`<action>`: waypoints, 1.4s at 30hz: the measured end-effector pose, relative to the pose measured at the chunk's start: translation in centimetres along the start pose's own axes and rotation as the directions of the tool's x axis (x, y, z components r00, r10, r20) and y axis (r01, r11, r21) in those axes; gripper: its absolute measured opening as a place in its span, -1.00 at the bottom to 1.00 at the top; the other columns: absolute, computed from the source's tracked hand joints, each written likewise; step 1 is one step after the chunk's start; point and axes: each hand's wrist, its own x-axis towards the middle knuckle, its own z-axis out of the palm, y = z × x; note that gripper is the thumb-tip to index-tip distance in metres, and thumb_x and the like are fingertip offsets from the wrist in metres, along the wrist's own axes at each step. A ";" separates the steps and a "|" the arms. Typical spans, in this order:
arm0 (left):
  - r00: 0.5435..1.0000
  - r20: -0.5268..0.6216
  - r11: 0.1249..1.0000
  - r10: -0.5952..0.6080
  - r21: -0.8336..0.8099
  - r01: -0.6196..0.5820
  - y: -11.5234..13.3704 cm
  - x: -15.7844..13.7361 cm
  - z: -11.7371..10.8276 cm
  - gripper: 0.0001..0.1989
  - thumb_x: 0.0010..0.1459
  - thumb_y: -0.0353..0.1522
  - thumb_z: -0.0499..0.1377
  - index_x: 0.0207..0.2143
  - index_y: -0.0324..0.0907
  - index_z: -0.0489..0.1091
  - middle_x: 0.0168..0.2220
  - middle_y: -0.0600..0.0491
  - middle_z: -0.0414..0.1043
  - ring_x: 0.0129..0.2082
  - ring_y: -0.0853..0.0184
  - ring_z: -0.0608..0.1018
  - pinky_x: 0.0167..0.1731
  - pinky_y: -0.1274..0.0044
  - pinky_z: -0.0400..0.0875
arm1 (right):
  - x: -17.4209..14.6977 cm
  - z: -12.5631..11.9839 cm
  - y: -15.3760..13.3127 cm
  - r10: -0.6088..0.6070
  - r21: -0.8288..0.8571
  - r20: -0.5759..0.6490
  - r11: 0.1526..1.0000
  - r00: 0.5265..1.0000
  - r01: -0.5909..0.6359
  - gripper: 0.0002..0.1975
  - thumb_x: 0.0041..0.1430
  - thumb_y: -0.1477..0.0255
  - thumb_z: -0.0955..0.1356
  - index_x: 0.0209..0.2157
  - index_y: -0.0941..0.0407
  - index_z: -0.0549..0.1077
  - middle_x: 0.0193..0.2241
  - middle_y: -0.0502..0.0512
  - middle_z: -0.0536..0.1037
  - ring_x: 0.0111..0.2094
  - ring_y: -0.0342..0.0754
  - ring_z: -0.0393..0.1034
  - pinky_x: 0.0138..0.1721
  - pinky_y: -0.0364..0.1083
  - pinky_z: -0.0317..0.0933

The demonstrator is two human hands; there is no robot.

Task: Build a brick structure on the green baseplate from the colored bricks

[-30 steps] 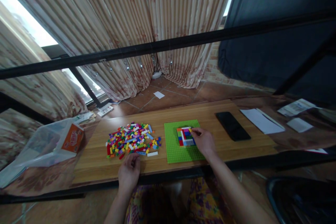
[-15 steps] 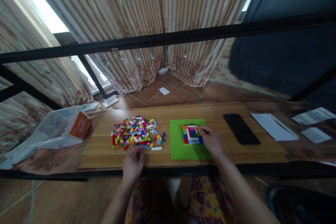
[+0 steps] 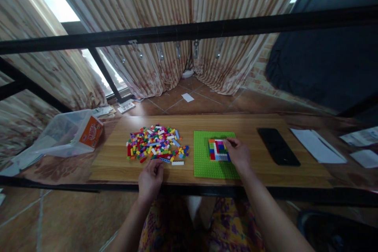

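Note:
A green baseplate (image 3: 202, 167) lies on the wooden board, bearing a low square build of colored toy bricks (image 3: 220, 151). At the right edge of that build is my right hand (image 3: 239, 156), thumb and fingers pinched together and touching its upper right part. Whether a small brick sits between the fingertips is hidden. My left hand (image 3: 151, 176) rests at the near edge of a heap of loose toy bricks (image 3: 156, 141), its fingers curled closed; what they hold, if anything, cannot be made out. Beside it lie a blue brick (image 3: 164, 160) and a long white brick (image 3: 177, 163).
A black phone (image 3: 278, 146) lies on the wooden board (image 3: 115, 169) right of the baseplate, with white paper (image 3: 317, 145) beyond it. To the left stands a clear plastic box (image 3: 63, 136) with an orange label. A black rail (image 3: 177, 32) crosses in front of the curtains.
The camera view has shifted slightly. My right hand stays at the upper right of the brick build, and my left hand stays curled by the heap.

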 end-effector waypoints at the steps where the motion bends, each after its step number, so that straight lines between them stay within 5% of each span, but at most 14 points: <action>1: 1.000 0.000 1.000 -0.001 0.010 0.001 -0.1 0.0 0.1 -0.80 0.17 -0.28 0.04 -0.32 -0.13 0.44 -0.39 0.08 0.47 -0.42 0.34 0.48 -0.40 0.53 0.32 | -0.1 0.0 -0.1 -0.009 -0.005 0.001 1.000 1.000 0.009 -0.55 0.05 0.08 0.30 -0.25 0.14 0.57 -0.31 0.20 0.61 -0.33 0.04 0.47 -0.27 -0.01 0.27; 14: 1.000 -0.023 0.999 0.007 0.053 -0.006 0.2 -0.1 0.3 -0.82 0.19 -0.32 0.04 -0.30 -0.13 0.43 -0.33 0.05 0.49 -0.34 0.32 0.52 -0.36 0.52 0.33 | -0.9 0.6 -0.2 -0.085 -0.009 -0.009 0.996 0.996 0.085 -0.53 0.12 0.10 0.23 -0.22 0.16 0.54 -0.27 0.24 0.57 -0.26 0.06 0.43 -0.18 0.01 0.26; 23: 0.999 0.034 0.999 0.011 -0.030 -0.010 0.4 0.1 -0.4 -0.85 0.17 -0.37 0.03 -0.32 -0.14 0.40 -0.35 0.07 0.48 -0.34 0.34 0.50 -0.33 0.53 0.34 | 0.1 -0.8 0.8 -0.088 0.026 0.131 0.996 0.987 0.086 -0.45 0.23 0.13 0.07 -0.22 0.12 0.56 -0.22 0.20 0.59 -0.19 0.07 0.45 -0.13 0.00 0.27; 32: 1.000 0.008 1.000 0.005 -0.005 -0.005 0.7 -0.3 -0.3 -0.85 0.18 -0.37 0.03 -0.31 -0.15 0.39 -0.35 0.06 0.47 -0.36 0.35 0.50 -0.36 0.54 0.31 | -0.7 -0.7 1.4 -0.175 0.031 0.144 0.985 0.974 0.172 -0.51 0.16 0.12 0.21 -0.07 0.16 0.49 -0.13 0.23 0.55 -0.13 0.05 0.42 -0.03 0.06 0.24; 42: 0.992 0.090 0.973 0.090 0.205 -0.107 0.9 0.4 -0.3 -0.83 0.22 -0.37 -0.01 -0.27 -0.14 0.37 -0.27 0.03 0.48 -0.34 0.32 0.51 -0.36 0.52 0.28 | -0.8 -0.5 1.3 -0.207 0.037 0.135 0.978 0.969 0.204 -0.46 0.16 0.09 0.20 -0.06 0.21 0.47 -0.15 0.28 0.54 -0.17 0.06 0.42 -0.06 0.07 0.26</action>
